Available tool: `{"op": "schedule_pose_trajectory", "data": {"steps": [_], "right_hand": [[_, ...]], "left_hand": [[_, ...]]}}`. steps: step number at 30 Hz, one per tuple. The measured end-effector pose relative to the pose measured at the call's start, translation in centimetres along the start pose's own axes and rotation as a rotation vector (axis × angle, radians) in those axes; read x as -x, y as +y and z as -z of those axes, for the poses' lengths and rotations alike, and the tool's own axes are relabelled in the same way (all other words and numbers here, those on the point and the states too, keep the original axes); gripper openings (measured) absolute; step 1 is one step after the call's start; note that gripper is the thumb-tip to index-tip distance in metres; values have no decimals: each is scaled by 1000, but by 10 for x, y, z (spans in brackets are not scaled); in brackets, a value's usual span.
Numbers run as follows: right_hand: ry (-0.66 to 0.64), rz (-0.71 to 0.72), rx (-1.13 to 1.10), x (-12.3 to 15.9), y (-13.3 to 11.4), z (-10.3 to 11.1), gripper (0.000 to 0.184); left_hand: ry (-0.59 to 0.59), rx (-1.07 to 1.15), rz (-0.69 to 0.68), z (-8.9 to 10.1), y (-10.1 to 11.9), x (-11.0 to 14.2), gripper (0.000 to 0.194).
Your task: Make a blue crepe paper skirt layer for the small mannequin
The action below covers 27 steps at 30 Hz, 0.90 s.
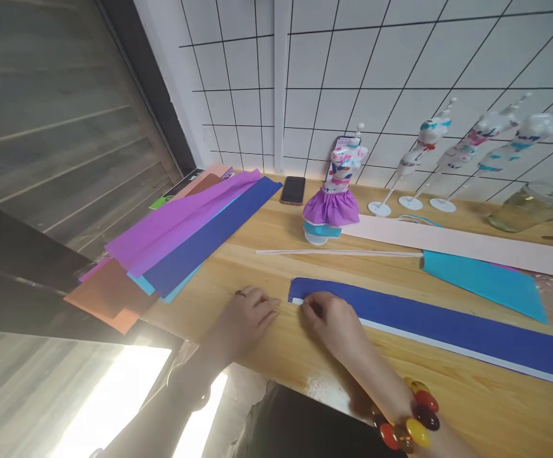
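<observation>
A long dark blue strip (429,318) of paper or cloth lies across the table with a narrow white tape (429,343) along its near edge. My right hand (336,324) is at the strip's left end, thumb and fingers pinched at the tape, with the fingertips partly hidden. To the left, my left hand (248,315) rests on the wood just short of the strip. Its fingers are stretched and slightly curved, holding nothing. Beyond the strip stands a small mannequin (342,165) wearing a gathered purple skirt (331,207) over a turquoise layer.
Coloured sheets (185,222) are stacked at left, overhanging the table edge. A phone (293,190) lies near the tiled wall. At right are several mannequins on stands (424,143), a tilted glass jar (519,210), a pale pink strip (448,238) and a turquoise piece (486,286).
</observation>
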State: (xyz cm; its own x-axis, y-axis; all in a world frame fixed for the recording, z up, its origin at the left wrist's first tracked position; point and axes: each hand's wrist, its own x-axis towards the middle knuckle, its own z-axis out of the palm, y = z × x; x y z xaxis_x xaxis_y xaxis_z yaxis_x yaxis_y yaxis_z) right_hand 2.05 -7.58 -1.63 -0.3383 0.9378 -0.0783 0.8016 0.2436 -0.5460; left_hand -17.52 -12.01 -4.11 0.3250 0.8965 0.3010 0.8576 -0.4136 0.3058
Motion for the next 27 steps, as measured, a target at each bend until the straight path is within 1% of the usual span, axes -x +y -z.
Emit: {"op": "schedule_pose_trajectory", "data": {"steps": [3, 5, 8, 11, 13, 16, 17, 19, 22, 24, 26, 27], "right_hand": [[-2, -11, -3, 0, -1, 1, 22], [6, -13, -9, 2, -1, 2, 22], [35, -11, -23, 7, 5, 7, 22], [87, -36, -44, 16, 24, 17, 21], [123, -88, -64, 25, 44, 27, 22], [171, -207, -77, 46, 81, 48, 24], [170, -254, -71, 55, 94, 57, 25], [199, -404, -49, 73, 121, 73, 26], [286, -579, 34, 102, 160, 96, 28], [303, -674, 84, 122, 189, 110, 27], [346, -740, 168, 143, 221, 122, 28], [385, -751, 223, 154, 238, 129, 28]], "left_hand": [[-100, -122, -29, 1, 3, -1, 30], [-138, -156, -24, 2, 4, -3, 34], [-160, -169, -22, 1, 4, -4, 35], [-151, -163, -15, -3, 1, -5, 35], [-146, -159, -13, -4, 0, -5, 35], [-132, -144, -18, -5, -1, -5, 35], [-125, -139, -18, -5, -2, -5, 35], [-118, -133, -17, -5, -3, -5, 35], [-130, -133, -7, -7, -5, -5, 35], [-137, -142, 9, -8, -6, -5, 35], [-137, -153, 23, -10, -7, -6, 35], [-136, -156, 27, -10, -7, -6, 35]]}}
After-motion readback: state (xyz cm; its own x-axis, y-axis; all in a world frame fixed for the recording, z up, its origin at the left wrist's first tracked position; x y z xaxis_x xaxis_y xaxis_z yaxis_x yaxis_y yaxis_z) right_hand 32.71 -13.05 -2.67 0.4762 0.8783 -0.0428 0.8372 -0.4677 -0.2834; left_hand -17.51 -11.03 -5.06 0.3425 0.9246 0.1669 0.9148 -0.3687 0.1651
